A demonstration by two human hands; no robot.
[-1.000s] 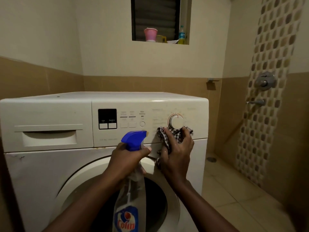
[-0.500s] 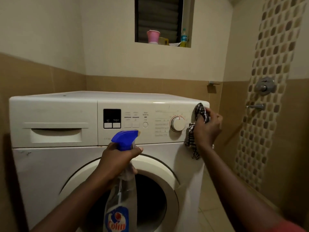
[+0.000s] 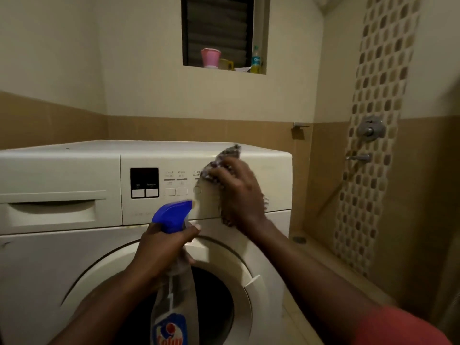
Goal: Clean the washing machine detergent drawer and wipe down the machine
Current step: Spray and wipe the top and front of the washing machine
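Observation:
A white front-loading washing machine (image 3: 62, 257) fills the lower left. Its detergent drawer (image 3: 53, 207) is closed at the upper left of the front. My right hand (image 3: 239, 192) presses a checked cloth (image 3: 227, 155) against the control panel, covering the dial. My left hand (image 3: 164, 247) grips a clear spray bottle (image 3: 174, 302) by its neck, under the blue trigger head, in front of the round door (image 3: 239, 277). The cloth and right hand are blurred with motion.
A tiled wall stands close behind the machine. To the right, a shower area has a mosaic strip, a wall valve (image 3: 371, 128) and a spout (image 3: 358, 157). A window ledge above holds a pink cup (image 3: 210, 57) and a bottle (image 3: 256, 59). A floor drain (image 3: 298, 239) lies beside the machine.
My right hand with the cloth has swept from the panel's right edge leftwards, over the dial to the middle of the panel. The left hand and bottle have stayed roughly in place.

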